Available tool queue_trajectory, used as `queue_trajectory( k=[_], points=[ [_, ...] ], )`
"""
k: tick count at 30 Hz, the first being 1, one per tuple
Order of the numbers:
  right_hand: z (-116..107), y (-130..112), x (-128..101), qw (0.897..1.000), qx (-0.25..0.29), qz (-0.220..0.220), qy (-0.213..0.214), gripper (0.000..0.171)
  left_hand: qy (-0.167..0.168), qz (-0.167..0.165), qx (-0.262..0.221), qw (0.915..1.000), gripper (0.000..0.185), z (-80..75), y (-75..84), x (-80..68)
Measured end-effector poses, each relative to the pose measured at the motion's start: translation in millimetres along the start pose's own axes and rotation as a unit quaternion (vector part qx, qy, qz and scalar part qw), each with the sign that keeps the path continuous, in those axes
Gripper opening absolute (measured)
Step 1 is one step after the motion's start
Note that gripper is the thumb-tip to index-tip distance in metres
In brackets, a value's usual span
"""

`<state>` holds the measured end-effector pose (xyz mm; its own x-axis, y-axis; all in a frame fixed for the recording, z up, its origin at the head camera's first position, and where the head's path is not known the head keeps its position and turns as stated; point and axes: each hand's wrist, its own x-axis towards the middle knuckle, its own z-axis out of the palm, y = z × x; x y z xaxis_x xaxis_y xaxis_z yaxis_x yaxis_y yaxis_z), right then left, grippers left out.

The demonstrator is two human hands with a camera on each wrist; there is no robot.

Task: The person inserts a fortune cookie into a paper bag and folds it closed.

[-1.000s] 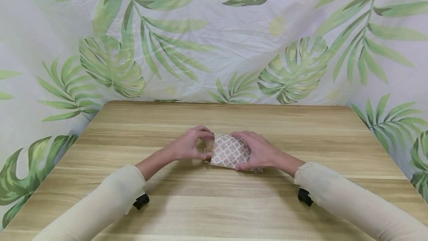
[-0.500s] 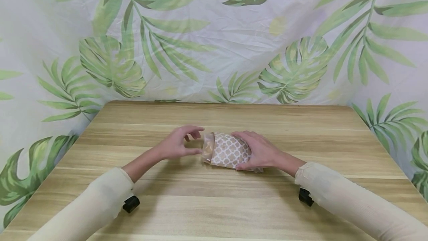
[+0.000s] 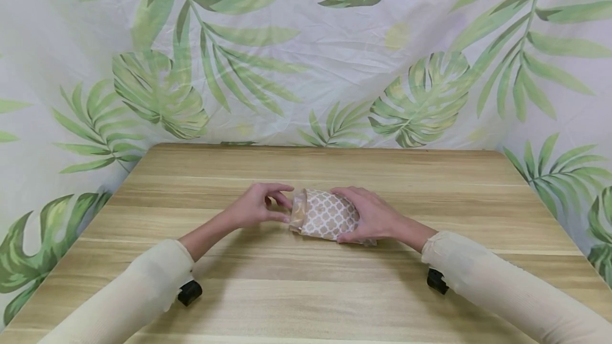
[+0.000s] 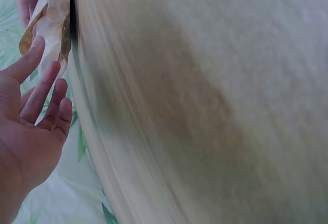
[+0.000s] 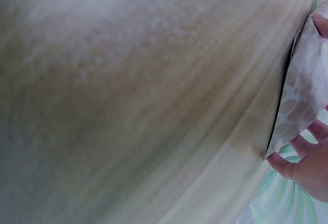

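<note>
Patterned paper pouch [image 3: 330, 215] is approx. mid-frame on the table [image 3: 311, 301], lying on its side, mouth facing L, w/ clear plastic wrap [image 3: 297, 211] poking out of it. R hand [image 3: 375, 215] grips the pouch's R end, thumb on the lower edge & fingers over the top in the head view. L hand [image 3: 253, 207], just L of the mouth, has thumb & fingers spread w/ a gap btwn; can't tell if the thumb tip touches the plastic, & no pinch shows. Main risk, IMO: wrap prob. slick, so a poor L grip could slip off, or catch the paper rim & crumple/tear it. Too hard a squeeze from R hand might flatten the pouch & jam the wrap inside, or crush whatever's in there; too light & the whole pouch could slide/turn on the smooth wood. Re containers: pouch is tan paper w/ white lattice print, bulging a bit, so prob. not empty; it holds the wrap, most of it hidden. Wrap looks tan-ish, but can't ID contents, or even whether that's contents or paper showing thru. A bit of clear film [image 3: 369, 242] also shows at the pouch's lower R, by R hand; can't tell if it's the same piece.
</note>
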<state>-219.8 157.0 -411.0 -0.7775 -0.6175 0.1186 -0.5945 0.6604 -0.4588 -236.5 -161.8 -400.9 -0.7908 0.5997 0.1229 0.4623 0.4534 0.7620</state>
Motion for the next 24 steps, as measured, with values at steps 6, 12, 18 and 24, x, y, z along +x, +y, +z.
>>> queue_trajectory(
  k=[6, 12, 18, 24],
  points=[
    [0.2, 0.0, 0.0, 1.0, -0.001, 0.0, 0.002, 0.105, 0.0, -0.006, -0.022, 0.9997, 0.069, 6.5, 1.9, 1.6],
    [0.9, 1.1, 0.1, 1.0, 0.0, 0.002, 0.003, 0.106, 0.004, -0.004, -0.03, 0.9995, 0.071, 11.6, 4.9, 6.0],
    [0.1, 1.2, -0.3, 1.0, 0.007, 0.0, 0.006, 0.106, -0.003, 0.003, -0.031, 0.9995, 0.07, 17.4, 5.8, 9.8],
    [0.8, 2.4, -0.1, 1.0, 0.011, -0.004, 0.011, 0.106, -0.006, -0.004, -0.029, 0.9996, 0.071, 23.2, 9.1, 13.5]
  ],
)
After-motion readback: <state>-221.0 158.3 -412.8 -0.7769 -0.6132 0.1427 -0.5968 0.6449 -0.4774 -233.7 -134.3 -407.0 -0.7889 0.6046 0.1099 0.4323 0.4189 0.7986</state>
